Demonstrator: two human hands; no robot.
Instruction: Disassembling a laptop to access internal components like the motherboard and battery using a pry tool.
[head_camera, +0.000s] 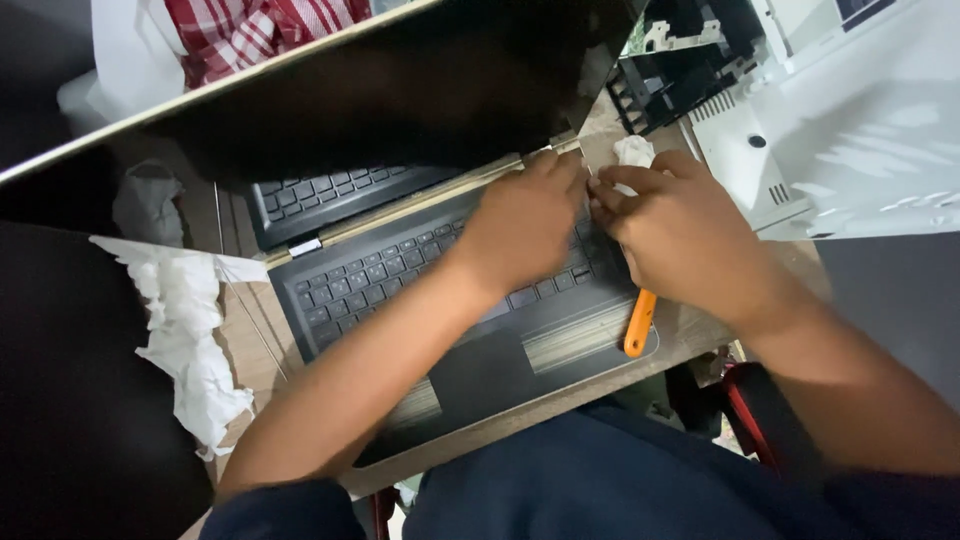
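Observation:
An open dark laptop (440, 380) with a gold edge lies in front of me, its black screen (400, 90) mirroring the keys. My left hand (522, 222) rests on the keyboard's upper right corner, fingertips at the hinge. My right hand (680, 235) is beside it, touching it, pinching a crumpled white tissue (634, 152) at the laptop's right hinge corner. An orange tool handle (639, 324) lies under my right wrist on the laptop's lower right corner; whether the hand grips it cannot be told.
Crumpled white tissue paper (190, 350) lies left of the laptop on the wooden table (250, 340). White and black machine parts (800, 110) stand at the upper right. A red checked cloth (260, 30) is behind the screen.

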